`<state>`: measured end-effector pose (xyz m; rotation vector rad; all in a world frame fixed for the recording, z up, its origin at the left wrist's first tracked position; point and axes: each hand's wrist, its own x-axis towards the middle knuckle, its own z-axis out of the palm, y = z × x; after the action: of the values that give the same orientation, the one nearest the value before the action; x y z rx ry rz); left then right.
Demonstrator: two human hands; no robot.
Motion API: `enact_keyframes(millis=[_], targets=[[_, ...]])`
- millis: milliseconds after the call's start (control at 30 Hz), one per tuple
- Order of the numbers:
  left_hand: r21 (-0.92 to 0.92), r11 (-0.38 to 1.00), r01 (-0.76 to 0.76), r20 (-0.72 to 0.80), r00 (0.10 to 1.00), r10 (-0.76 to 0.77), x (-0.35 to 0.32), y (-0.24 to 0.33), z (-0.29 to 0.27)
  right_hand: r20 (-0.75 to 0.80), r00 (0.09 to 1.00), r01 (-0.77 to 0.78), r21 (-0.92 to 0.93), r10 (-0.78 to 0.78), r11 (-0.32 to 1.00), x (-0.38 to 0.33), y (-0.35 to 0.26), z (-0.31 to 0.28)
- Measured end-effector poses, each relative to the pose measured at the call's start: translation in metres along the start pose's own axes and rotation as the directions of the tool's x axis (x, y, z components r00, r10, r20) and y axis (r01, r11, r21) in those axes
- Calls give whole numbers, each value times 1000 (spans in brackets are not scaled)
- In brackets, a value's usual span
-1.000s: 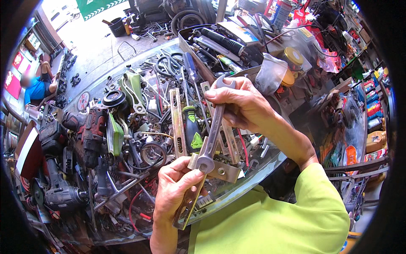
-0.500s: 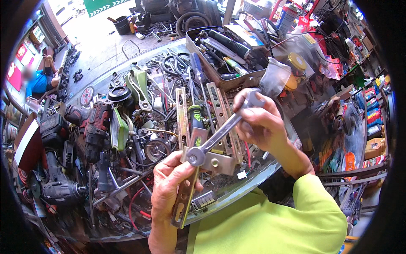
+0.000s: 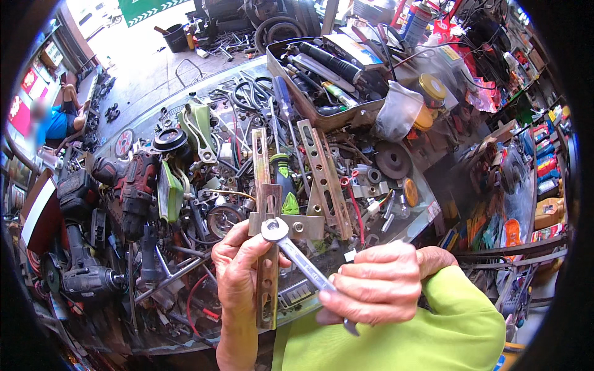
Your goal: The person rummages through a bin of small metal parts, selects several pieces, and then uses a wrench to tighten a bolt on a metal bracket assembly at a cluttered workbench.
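In the head view, your left hand (image 3: pixel 238 272) sits at lower centre of the frame, fingers wrapped tight around a worn, perforated metal bracket (image 3: pixel 268 260), a flat dull-brass strip held upright with a short crosspiece bolted across it. Your right hand (image 3: pixel 377 284), lower right, is closed over the handle of a bright steel wrench (image 3: pixel 303 260), a slim polished bar that slants up and left; its ring end sits on the bolt where the two strips cross. Just above the bracket lie two more slotted metal strips (image 3: pixel 325 176), scuffed and tan, tilted on the glass-topped bench (image 3: pixel 427 210). The bench is crowded: a dark red cordless drill (image 3: pixel 137 191) at middle left, a green plastic housing (image 3: pixel 199 127) above it, coiled cables and round black parts between. At upper centre a rusty metal tray (image 3: pixel 309 108) holds tubes and tools, with a crumpled clear plastic bag (image 3: pixel 399 111) beside it. Your yellow-green sleeve (image 3: pixel 445 328) fills the lower right corner.
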<state>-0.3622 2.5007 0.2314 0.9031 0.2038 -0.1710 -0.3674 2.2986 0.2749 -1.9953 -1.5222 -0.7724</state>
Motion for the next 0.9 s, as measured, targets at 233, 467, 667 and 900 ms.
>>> enact_keyframes(millis=[233, 467, 667, 900], targets=[[266, 962, -54, 21, 999, 50, -4, 2, 10, 212, 954, 201, 63, -210, 977, 33, -5, -4], [333, 913, -236, -42, 964, 264, -20, -18, 3, 313, 937, -298, 487, 154, 821, 102, 25, 29], [353, 935, 19, 110, 992, -62, -2, 0, 14, 604, 479, -830, 549, 637, 103, 100, 96, 27], [87, 990, 112, 146, 982, -123, -1, 6, 1, 425, 255, -582, 785, 869, -213, 31, 102, 31]])
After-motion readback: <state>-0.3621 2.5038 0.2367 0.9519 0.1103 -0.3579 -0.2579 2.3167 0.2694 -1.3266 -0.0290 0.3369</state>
